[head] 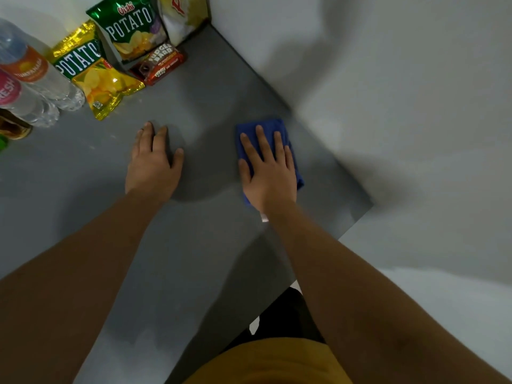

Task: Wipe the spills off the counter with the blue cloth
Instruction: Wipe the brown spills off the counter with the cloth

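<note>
A folded blue cloth (263, 128) lies flat on the grey counter (210, 106), near its right edge by the white wall. My right hand (268, 173) presses flat on top of the cloth, fingers spread, covering most of it. My left hand (153, 162) rests palm down on the bare counter to the left of the cloth, holding nothing. A few faint specks (91, 146) show on the counter left of my left hand.
Snack bags stand at the back left: two potato chip bags (94, 70) (130, 26), a fudge bar pack (159, 63), another bag (182, 15). Clear water bottles (41, 79) lie at the far left. The white wall (388, 92) bounds the counter on the right.
</note>
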